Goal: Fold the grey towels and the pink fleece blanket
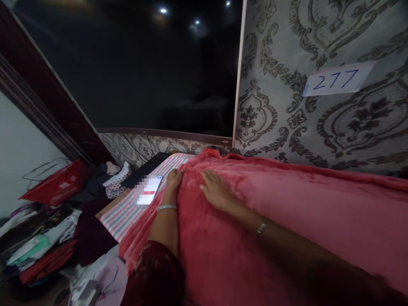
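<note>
A red plush blanket (207,238) covers most of the surface in front of me, its far edge bunched up against the wall. My left hand (174,179) is closed on the blanket near its left side, with most of the fingers hidden. Just right of it, my right hand (217,190) lies palm down on the plush, fingers stretched out. Left of my hands, a pink, grey and white striped cloth (119,216) shows from under the blanket. On that cloth rests a phone (153,193) with its screen lit.
A large dark television (153,72) hangs behind the surface. Patterned wallpaper bears a paper sign (338,80) reading 277. At left are a red bag (60,185) and piled clothes (41,250); a pale plastic bag (98,276) lies at lower left.
</note>
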`<state>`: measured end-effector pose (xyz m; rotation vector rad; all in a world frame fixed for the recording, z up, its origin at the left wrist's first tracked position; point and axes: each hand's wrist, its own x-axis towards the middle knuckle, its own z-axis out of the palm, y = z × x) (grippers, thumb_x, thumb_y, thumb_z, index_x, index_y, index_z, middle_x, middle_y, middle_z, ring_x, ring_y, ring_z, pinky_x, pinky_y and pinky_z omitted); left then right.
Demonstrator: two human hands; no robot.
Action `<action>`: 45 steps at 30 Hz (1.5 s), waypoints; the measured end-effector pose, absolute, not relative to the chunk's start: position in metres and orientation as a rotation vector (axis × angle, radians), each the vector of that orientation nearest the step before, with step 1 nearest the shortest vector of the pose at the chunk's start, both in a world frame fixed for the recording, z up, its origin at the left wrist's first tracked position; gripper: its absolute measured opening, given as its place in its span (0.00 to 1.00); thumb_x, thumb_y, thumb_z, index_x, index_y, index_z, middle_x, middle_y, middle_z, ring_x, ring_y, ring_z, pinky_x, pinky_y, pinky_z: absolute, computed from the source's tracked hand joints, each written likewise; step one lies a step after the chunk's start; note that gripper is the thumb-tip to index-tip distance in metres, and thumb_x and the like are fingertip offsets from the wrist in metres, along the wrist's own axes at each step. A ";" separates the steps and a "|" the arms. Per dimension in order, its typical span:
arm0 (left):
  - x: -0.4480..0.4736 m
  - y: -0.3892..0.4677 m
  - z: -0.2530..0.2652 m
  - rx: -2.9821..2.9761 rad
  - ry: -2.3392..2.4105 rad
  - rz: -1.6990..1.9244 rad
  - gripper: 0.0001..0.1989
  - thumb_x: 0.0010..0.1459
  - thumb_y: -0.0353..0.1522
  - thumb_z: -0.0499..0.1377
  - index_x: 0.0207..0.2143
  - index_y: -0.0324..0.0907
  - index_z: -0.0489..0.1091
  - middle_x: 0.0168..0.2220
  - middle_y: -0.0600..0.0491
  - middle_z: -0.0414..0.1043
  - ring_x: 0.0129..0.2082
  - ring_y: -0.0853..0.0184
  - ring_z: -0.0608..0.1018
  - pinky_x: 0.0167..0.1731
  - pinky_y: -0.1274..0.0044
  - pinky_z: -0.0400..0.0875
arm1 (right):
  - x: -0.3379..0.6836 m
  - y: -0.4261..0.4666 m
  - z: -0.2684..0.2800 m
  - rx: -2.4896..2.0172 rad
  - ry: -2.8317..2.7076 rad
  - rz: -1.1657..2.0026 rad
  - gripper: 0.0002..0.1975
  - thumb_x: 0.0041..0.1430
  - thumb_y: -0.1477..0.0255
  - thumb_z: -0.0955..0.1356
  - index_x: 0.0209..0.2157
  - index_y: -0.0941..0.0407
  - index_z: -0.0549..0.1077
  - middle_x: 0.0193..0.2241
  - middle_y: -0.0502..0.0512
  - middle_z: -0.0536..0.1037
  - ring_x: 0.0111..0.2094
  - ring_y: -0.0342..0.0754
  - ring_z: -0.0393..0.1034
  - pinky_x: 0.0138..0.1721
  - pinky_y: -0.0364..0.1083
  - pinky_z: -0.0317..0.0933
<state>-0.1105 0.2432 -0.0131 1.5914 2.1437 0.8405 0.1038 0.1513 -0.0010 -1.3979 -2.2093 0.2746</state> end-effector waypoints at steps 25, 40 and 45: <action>-0.086 0.238 0.008 1.771 2.296 0.504 0.22 0.67 0.41 0.51 0.51 0.33 0.73 0.52 0.34 0.76 0.54 0.53 0.77 0.47 0.70 0.69 | 0.338 0.073 -0.020 -2.488 -1.764 -0.103 0.33 0.71 0.59 0.52 0.68 0.66 0.56 0.68 0.75 0.55 0.69 0.65 0.47 0.62 0.69 0.47; -0.106 0.141 0.010 1.827 2.533 0.268 0.23 0.68 0.39 0.45 0.53 0.33 0.70 0.50 0.30 0.76 0.51 0.46 0.78 0.45 0.62 0.72 | 0.090 0.063 -0.029 -1.640 -2.267 0.278 0.37 0.68 0.55 0.60 0.70 0.61 0.54 0.72 0.64 0.48 0.72 0.59 0.38 0.70 0.64 0.32; -0.103 0.139 0.002 1.858 2.573 0.319 0.23 0.68 0.40 0.46 0.51 0.34 0.70 0.47 0.32 0.77 0.49 0.46 0.79 0.45 0.62 0.72 | 0.191 0.030 -0.038 -1.963 -2.143 0.159 0.36 0.68 0.56 0.61 0.70 0.60 0.55 0.72 0.64 0.48 0.72 0.61 0.39 0.69 0.64 0.35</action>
